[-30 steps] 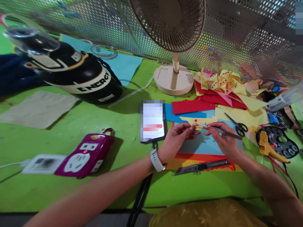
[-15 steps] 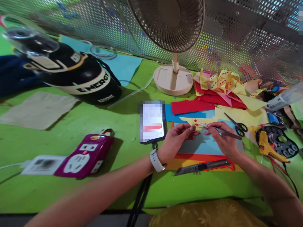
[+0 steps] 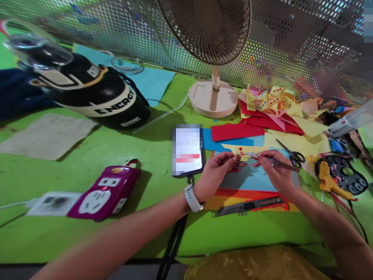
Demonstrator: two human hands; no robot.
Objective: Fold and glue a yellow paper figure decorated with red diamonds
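Observation:
My left hand [image 3: 219,168], a white watch on its wrist, pinches a small yellow paper piece [image 3: 240,150] marked with red diamond shapes. Between the fingers of my right hand [image 3: 275,171] is a pair of grey tweezers [image 3: 287,165]; their light tip points left and meets the paper piece. Fingers hide part of the paper's lower edge. Beneath both hands lies a light blue sheet [image 3: 244,179] on top of orange sheets. A utility knife [image 3: 252,205] rests in front of them.
A phone [image 3: 188,149] lies left of my hands, near a fan [image 3: 213,107]. Scissors [image 3: 296,157], a yellow glue gun [image 3: 328,179] and a heap of folded paper [image 3: 279,102] are at the right. A purple power adapter [image 3: 105,190] and a large bottle [image 3: 101,95] stand left.
Very little differs. My right hand and the tweezers have shifted slightly, with the tip still at the yellow paper piece. My left hand keeps its hold.

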